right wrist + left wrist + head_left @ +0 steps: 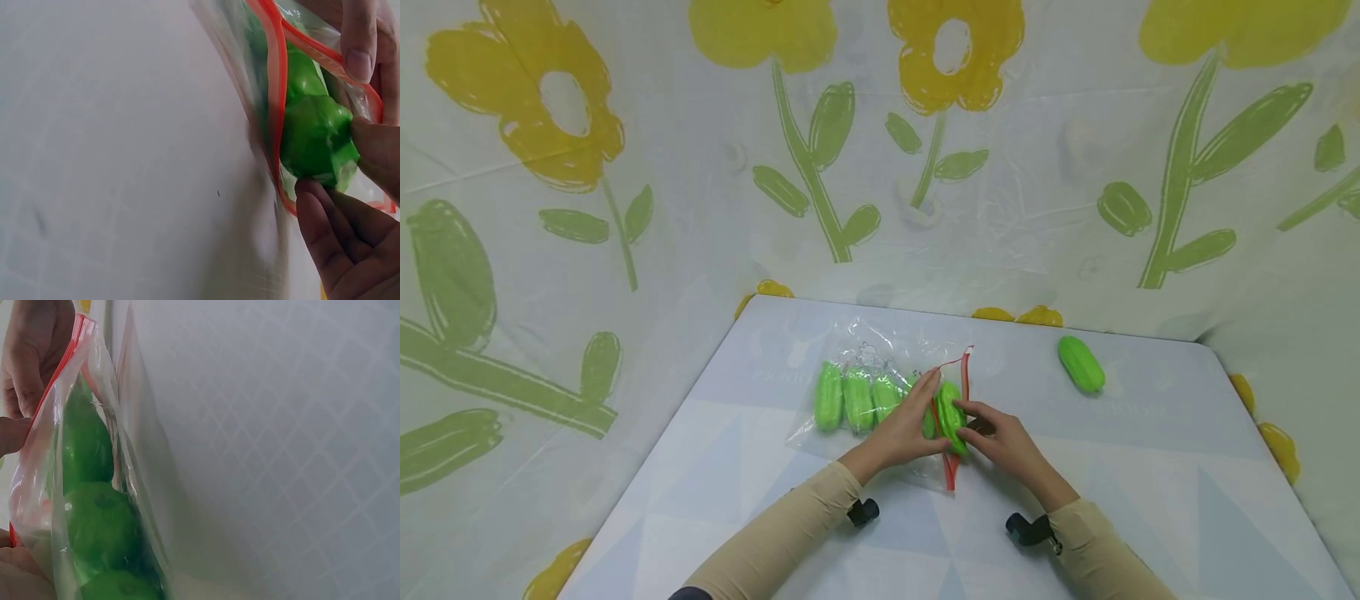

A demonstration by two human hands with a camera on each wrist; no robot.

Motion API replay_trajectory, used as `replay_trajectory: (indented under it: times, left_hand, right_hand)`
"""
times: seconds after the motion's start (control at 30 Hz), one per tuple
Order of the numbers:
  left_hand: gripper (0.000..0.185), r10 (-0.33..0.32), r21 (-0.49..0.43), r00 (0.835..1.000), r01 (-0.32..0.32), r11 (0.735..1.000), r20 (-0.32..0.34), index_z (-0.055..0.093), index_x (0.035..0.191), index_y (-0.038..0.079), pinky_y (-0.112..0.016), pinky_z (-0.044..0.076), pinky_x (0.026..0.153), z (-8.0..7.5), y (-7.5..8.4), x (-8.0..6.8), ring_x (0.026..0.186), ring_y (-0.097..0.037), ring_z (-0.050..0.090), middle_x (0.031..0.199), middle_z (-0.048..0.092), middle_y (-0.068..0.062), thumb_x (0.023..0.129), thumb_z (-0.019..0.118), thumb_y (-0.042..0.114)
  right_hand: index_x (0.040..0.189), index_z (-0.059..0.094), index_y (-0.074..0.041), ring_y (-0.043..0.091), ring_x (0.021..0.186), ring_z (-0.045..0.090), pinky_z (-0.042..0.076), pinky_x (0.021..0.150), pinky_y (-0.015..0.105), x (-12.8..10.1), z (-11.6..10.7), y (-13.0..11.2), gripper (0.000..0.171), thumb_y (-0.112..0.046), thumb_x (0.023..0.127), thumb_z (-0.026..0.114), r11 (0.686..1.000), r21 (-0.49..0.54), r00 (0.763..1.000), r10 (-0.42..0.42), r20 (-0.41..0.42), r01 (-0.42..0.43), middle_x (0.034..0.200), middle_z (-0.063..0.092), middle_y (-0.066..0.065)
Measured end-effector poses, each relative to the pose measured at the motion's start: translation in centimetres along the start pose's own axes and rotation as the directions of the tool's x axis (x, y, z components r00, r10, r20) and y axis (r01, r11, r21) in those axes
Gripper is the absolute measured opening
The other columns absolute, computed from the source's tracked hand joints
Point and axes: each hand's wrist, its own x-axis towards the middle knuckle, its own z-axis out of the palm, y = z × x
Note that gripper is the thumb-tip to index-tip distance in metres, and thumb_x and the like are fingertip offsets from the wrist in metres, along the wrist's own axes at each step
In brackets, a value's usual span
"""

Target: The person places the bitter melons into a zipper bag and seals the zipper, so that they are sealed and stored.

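A clear zip bag (805,433) with a red zip edge (966,377) lies on the table, its mouth facing right. Inside it several green toy cucumbers (828,397) lie side by side. My left hand (901,433) holds the bag by its mouth; in the right wrist view its thumb (359,62) lies by the red edge. With thumb and fingertips, my right hand (1011,450) pinches another green toy cucumber (951,410), which sits partly within the open mouth. Its lobed end (315,140) shows between the fingers in the right wrist view.
One more green toy cucumber (1081,365) lies alone toward the back right of the table (1150,467). A flower-printed curtain (1037,208) encloses the back and sides. Black wrist devices (1030,529) sit at both cuffs.
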Motion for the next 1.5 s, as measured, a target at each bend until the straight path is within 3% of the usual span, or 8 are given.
replay_trajectory:
  times: [0.2,0.5,1.03,1.27,1.5]
  left_hand:
    - [0.109,-0.007,0.005,1.0,0.007,1.0,0.003,-0.003,0.15,0.026,-0.038,0.038,0.103,0.06,-0.01,0.03,0.138,-0.019,0.023,0.156,0.005,0.004,0.075,0.075,0.036]
    - [0.108,-0.002,-0.004,1.0,0.002,1.0,0.002,-0.002,0.15,0.023,-0.038,0.036,0.104,0.02,-0.07,0.0,0.139,-0.018,0.02,0.156,0.004,0.004,0.075,0.075,0.034]
    - [0.108,-0.006,-0.007,1.0,0.006,1.0,0.008,-0.002,0.15,0.024,-0.038,0.035,0.105,-0.1,0.13,0.02,0.139,-0.017,0.019,0.156,0.004,0.004,0.076,0.075,0.034]
    - [0.106,-0.003,0.001,1.0,0.003,1.0,0.008,0.003,0.151,0.018,-0.039,0.035,0.105,-0.07,0.06,0.06,0.139,-0.018,0.02,0.156,0.005,0.004,0.075,0.076,0.035]
    - [0.109,-0.002,-0.002,1.0,0.002,1.0,0.009,-0.002,0.15,0.024,-0.039,0.034,0.105,-0.06,-0.01,0.04,0.139,-0.018,0.02,0.156,0.005,0.004,0.075,0.076,0.034]
  right_hand:
    - [0.123,0.058,-0.031,0.008,0.091,0.062,0.052,0.078,0.021,0.06,0.12,-0.17,0.043,-0.039,0.082,0.067,0.998,0.063,1.0,0.005,0.03,-0.007,0.115,0.062,-0.009]
    - [0.121,0.059,-0.029,0.01,0.093,0.062,0.053,0.078,0.022,0.21,0.17,-0.47,0.04,-0.031,0.082,0.07,0.998,0.07,0.999,0.004,0.041,-0.007,0.114,0.062,-0.008]
    - [0.122,0.059,-0.027,0.008,0.092,0.062,0.051,0.078,0.018,0.32,0.31,-0.62,0.042,-0.035,0.082,0.069,0.996,0.086,0.999,-0.012,0.052,0.008,0.113,0.063,-0.007]
    - [0.121,0.058,-0.027,0.009,0.093,0.063,0.051,0.078,0.017,0.32,0.34,-0.57,0.042,-0.035,0.081,0.069,0.996,0.087,0.998,-0.012,0.056,0.007,0.112,0.063,-0.006]
    - [0.121,0.058,-0.029,0.01,0.094,0.063,0.052,0.079,0.021,0.29,0.35,-0.45,0.042,-0.037,0.081,0.069,0.997,0.078,0.999,-0.007,0.047,0.004,0.112,0.064,-0.006]
